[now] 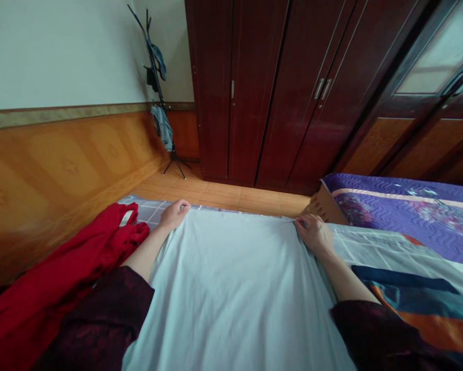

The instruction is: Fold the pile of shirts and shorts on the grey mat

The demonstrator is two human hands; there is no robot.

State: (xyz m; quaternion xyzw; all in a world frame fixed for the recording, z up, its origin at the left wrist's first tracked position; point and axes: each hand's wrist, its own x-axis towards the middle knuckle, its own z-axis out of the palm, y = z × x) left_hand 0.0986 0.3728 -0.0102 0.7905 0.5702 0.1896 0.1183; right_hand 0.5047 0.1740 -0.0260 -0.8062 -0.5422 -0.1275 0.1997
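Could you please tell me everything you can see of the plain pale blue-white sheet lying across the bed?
The plain pale blue-white sheet looks like thin cotton and lies spread out, mostly smooth with soft creases. Its far edge runs straight across the bed. The person's right hand pinches that edge, and the left hand rests at it. The sheet lies over grey checked bedding.
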